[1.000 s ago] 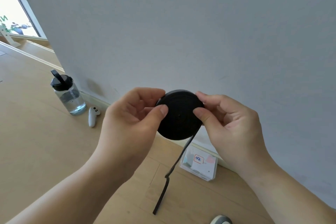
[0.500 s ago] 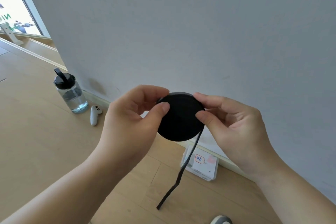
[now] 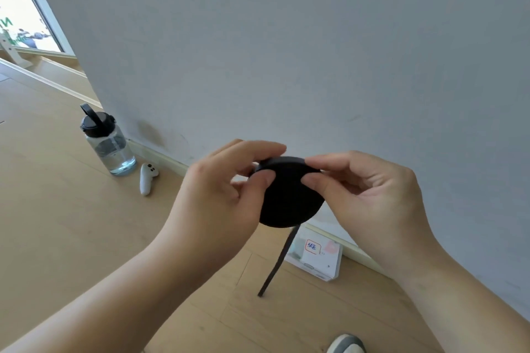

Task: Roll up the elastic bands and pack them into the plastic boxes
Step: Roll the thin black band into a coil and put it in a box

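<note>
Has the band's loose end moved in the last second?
Yes. The loose end has risen toward the roll and now hangs nearer the fixed plastic box than before.

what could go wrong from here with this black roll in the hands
1. Only fingertip pinches from the left hand and right hand hold the black elastic roll in the air. If either slips, the coil could spring loose and unwind, or drop.
2. The loose tail hangs free below the roll, so it may twist and wind on unevenly.
</note>
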